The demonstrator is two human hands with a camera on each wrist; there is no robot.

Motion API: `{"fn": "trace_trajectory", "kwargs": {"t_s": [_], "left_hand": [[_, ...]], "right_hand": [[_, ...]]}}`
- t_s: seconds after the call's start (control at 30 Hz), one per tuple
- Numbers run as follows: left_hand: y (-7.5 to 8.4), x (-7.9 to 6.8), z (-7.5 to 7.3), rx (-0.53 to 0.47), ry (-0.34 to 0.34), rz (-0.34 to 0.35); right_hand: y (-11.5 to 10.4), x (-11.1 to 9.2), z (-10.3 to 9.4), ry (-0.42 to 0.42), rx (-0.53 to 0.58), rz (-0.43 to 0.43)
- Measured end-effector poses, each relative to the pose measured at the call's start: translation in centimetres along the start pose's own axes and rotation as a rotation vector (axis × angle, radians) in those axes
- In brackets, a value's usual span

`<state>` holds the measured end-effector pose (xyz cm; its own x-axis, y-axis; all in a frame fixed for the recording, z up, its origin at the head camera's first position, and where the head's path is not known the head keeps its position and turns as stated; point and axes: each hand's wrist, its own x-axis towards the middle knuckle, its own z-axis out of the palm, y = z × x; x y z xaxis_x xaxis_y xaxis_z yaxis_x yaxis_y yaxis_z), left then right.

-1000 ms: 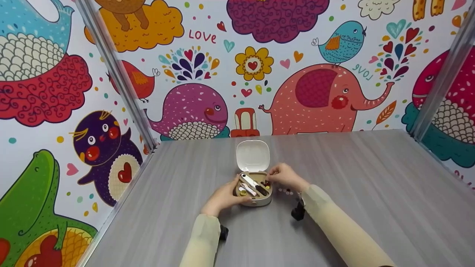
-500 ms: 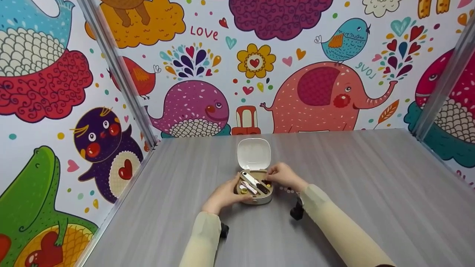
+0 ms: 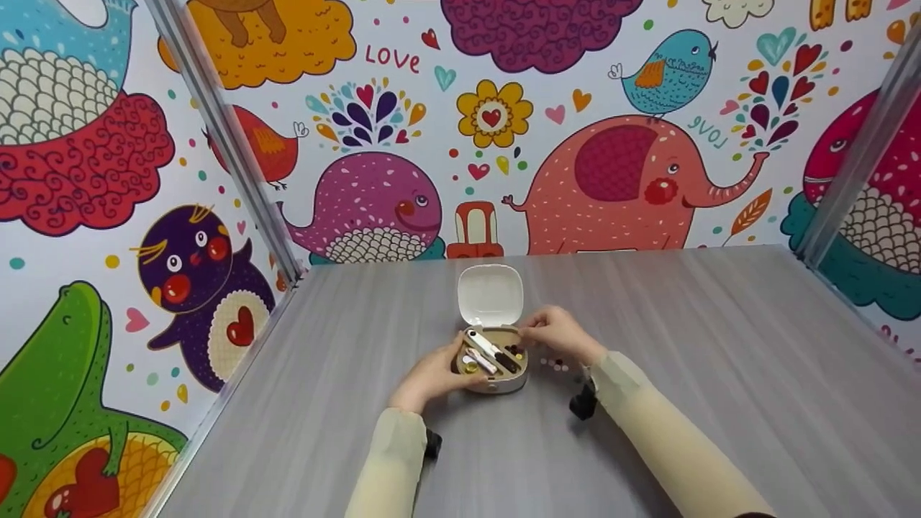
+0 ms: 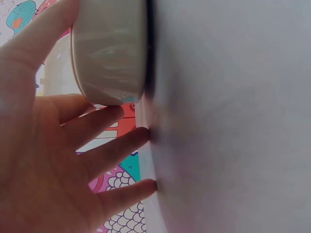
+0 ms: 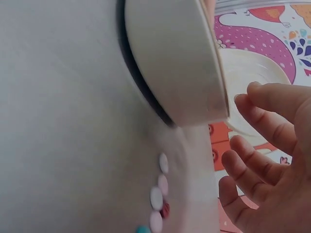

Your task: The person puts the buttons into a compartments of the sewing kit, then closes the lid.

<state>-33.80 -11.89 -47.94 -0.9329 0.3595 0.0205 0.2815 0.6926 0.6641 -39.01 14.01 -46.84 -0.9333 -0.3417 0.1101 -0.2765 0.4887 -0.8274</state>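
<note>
A small white box with a raised lid stands on the table. My left hand holds its left side, thumb at the front edge and fingertips against the wall. Its tan insert has compartments: a long white and black tool lies diagonally, with a pinkish-white stick and a yellow round piece to the left. Several small dark and yellow pieces lie in the right compartment. At the right back rim is my right hand, thumb and index tips close together, nothing visible between them.
Several small button-like discs, white, pink, dark red and teal, lie on the grey table right of the box. A cartoon-printed wall stands behind the table, and another panel rises on the left.
My right hand has drawn slightly up and back from the right compartment, uncovering more of the small pieces. The left hand stays on the box.
</note>
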Motion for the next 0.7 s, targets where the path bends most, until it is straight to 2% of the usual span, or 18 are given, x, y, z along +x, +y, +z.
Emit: {"fn": "trace_trajectory", "kwargs": {"t_s": [0.27, 0.37, 0.43, 0.6, 0.7], "left_hand": [[-0.2, 0.1, 0.0, 0.011, 0.008, 0.029], [-0.3, 0.1, 0.0, 0.009, 0.009, 0.027], [-0.3, 0.1, 0.1, 0.011, 0.01, 0.032], [-0.4, 0.2, 0.1, 0.004, 0.006, 0.042], [-0.3, 0.2, 0.1, -0.012, 0.002, 0.031]], "right_hand": [[1.6, -1.4, -1.8, 0.065, -0.042, -0.115], [2.4, -1.8, -2.3, 0.069, -0.046, -0.109], [2.9, -2.1, -2.5, 0.066, -0.041, -0.073], [4.0, -3.0, -3.0, 0.031, -0.018, -0.021], [4.5, -3.5, -3.3, 0.01, -0.005, -0.018]]}}
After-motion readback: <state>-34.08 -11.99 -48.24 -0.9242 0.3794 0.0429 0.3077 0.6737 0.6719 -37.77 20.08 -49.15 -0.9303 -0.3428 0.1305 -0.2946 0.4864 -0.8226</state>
